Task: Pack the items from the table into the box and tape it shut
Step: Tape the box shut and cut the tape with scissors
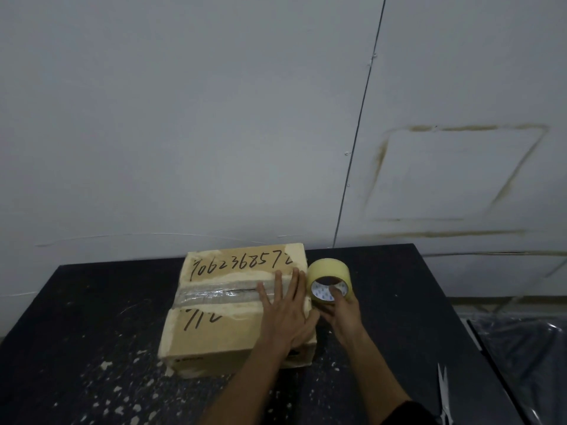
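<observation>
A closed cardboard box with black handwritten numbers sits on the dark table. Clear tape runs along its centre seam from the left edge. My left hand lies flat on the right part of the lid, straight fingers pressing over the seam. Just right of the box, my right hand grips a yellowish tape roll standing on its edge, with fingers hooked into its core.
Scissors lie near the table's right front edge. White paint flecks speckle the tabletop. A white wall stands close behind the box. Black plastic sheeting covers something beyond the table's right side.
</observation>
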A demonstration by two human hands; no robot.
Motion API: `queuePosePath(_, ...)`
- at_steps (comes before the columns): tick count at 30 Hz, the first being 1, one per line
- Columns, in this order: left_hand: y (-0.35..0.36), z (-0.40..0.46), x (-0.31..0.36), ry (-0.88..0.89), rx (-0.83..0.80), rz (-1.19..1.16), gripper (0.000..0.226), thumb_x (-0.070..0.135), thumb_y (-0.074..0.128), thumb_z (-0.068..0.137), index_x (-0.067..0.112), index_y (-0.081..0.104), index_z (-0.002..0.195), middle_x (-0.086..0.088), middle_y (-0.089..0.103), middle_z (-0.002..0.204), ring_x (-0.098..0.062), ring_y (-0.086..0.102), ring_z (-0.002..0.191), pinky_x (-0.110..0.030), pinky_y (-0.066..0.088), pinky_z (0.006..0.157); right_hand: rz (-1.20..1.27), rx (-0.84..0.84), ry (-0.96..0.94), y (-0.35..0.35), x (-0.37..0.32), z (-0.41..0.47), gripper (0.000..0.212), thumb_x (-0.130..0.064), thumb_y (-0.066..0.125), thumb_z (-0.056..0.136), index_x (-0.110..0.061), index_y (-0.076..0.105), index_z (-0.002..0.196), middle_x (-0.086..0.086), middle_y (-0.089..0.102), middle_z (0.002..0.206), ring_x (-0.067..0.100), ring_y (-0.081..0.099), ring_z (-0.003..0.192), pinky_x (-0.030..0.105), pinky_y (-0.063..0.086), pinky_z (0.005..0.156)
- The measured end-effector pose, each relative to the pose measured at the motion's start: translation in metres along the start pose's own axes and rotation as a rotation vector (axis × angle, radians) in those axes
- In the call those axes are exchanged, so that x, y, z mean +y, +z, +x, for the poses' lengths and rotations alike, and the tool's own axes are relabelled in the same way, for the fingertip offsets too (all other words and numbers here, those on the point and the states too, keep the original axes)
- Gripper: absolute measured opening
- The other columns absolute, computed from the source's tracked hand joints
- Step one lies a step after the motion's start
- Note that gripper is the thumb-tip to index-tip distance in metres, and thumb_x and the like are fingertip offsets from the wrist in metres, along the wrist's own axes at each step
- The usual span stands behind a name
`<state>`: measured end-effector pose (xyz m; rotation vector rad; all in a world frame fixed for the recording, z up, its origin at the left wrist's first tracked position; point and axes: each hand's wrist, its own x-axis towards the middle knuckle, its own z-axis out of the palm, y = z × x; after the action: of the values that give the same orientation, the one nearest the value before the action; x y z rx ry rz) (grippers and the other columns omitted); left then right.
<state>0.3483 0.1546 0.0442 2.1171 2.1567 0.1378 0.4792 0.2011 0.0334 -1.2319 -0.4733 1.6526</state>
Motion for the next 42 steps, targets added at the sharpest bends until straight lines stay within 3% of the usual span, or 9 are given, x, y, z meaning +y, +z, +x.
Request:
queuePosePath(4, 0.006, -0.001, 0.0, 0.021, 0.017, 0.025, 0.079, 0.062, 0.011, 0.094, 0.011, 0.032, 0.15, -0.011, 0.027, 0.158, -0.036, 0.025, 0.145, -0.063, 0.014, 0.107, -0.014, 0.03, -0.04, -0.002, -0.003, 0.008, 0.047, -0.014, 0.052, 0.1, -0.015, 0.038, 0.145, 0.023, 0.053, 0.13, 0.044, 0.061, 0.107, 0.038, 0.06, 0.057)
queuePosePath(7, 0.011, 0.001, 0.002, 0.034, 0.042, 0.021, 0.078, 0.06, 0.029, 0.092, 0.01, 0.03, 0.151, -0.013, 0.023, 0.159, -0.035, 0.022, 0.146, -0.052, 0.012, 0.111, 0.005, 0.102, -0.003, -0.002, 0.014, 0.009, 0.041, -0.011, 0.049, 0.101, 0.001, 0.044, 0.141, 0.027, 0.053, 0.135, 0.044, 0.058, 0.114, 0.034, 0.059, 0.06)
queuePosePath(10, 0.012, 0.002, 0.001, 0.034, 0.05, 0.019, 0.081, 0.061, 0.033, 0.09, 0.01, 0.026, 0.153, -0.012, 0.018, 0.161, -0.035, 0.016, 0.147, -0.051, 0.008, 0.112, 0.055, 0.182, 0.034, 0.0, 0.029, 0.011, 0.045, -0.009, 0.05, 0.101, 0.006, 0.042, 0.142, 0.027, 0.05, 0.139, 0.043, 0.054, 0.121, 0.037, 0.051, 0.073)
queuePosePath(12, 0.012, 0.002, 0.001, 0.029, 0.033, 0.025, 0.082, 0.061, 0.035, 0.089, 0.012, 0.024, 0.154, -0.012, 0.017, 0.161, -0.035, 0.015, 0.148, -0.051, 0.007, 0.112, 0.026, 0.186, 0.04, 0.0, 0.029, 0.016, 0.046, -0.011, 0.052, 0.1, 0.006, 0.042, 0.142, 0.027, 0.051, 0.138, 0.042, 0.055, 0.12, 0.039, 0.049, 0.078)
queuePosePath(17, 0.014, 0.003, 0.002, 0.036, 0.04, 0.036, 0.082, 0.061, 0.039, 0.085, 0.02, 0.021, 0.155, -0.012, 0.018, 0.161, -0.031, 0.006, 0.147, -0.053, 0.007, 0.111, 0.023, 0.113, 0.057, -0.009, 0.025, 0.019, 0.043, -0.01, 0.058, 0.096, 0.002, 0.049, 0.136, 0.023, 0.06, 0.127, 0.038, 0.063, 0.103, 0.037, 0.055, 0.067)
queuePosePath(21, 0.014, 0.003, 0.003, 0.044, 0.048, 0.04, 0.078, 0.061, 0.036, 0.088, 0.023, 0.021, 0.155, -0.012, 0.016, 0.162, -0.034, 0.008, 0.149, -0.055, 0.008, 0.111, 0.037, 0.111, 0.017, -0.014, 0.038, 0.022, 0.044, -0.008, 0.057, 0.097, 0.0, 0.048, 0.139, 0.025, 0.059, 0.129, 0.04, 0.062, 0.11, 0.042, 0.058, 0.078)
queuePosePath(27, 0.014, 0.002, 0.004, 0.044, 0.059, 0.063, 0.074, 0.058, 0.031, 0.09, 0.019, 0.027, 0.153, -0.013, 0.02, 0.16, -0.038, 0.019, 0.146, -0.053, 0.011, 0.111, 0.034, 0.218, 0.031, -0.012, 0.053, 0.033, 0.046, -0.003, 0.055, 0.096, 0.002, 0.045, 0.141, 0.025, 0.052, 0.138, 0.041, 0.055, 0.12, 0.054, 0.047, 0.101)
queuePosePath(39, 0.014, 0.002, 0.003, 0.045, 0.042, 0.028, 0.084, 0.061, 0.033, 0.085, 0.025, 0.005, 0.156, -0.007, -0.008, 0.163, -0.027, -0.016, 0.148, -0.053, -0.007, 0.115, -0.054, 0.278, 0.08, -0.016, 0.063, 0.045, 0.045, -0.005, 0.052, 0.098, 0.001, 0.044, 0.142, 0.026, 0.05, 0.14, 0.042, 0.053, 0.122, 0.055, 0.047, 0.101)
queuePosePath(42, 0.014, 0.003, 0.003, 0.034, 0.047, 0.031, 0.083, 0.06, 0.035, 0.085, 0.024, 0.011, 0.156, -0.009, -0.001, 0.163, -0.027, -0.013, 0.148, -0.053, -0.002, 0.115, -0.04, 0.274, 0.105, -0.015, 0.065, 0.048, 0.046, -0.007, 0.052, 0.099, -0.001, 0.042, 0.144, 0.025, 0.048, 0.142, 0.042, 0.052, 0.123, 0.056, 0.046, 0.101)
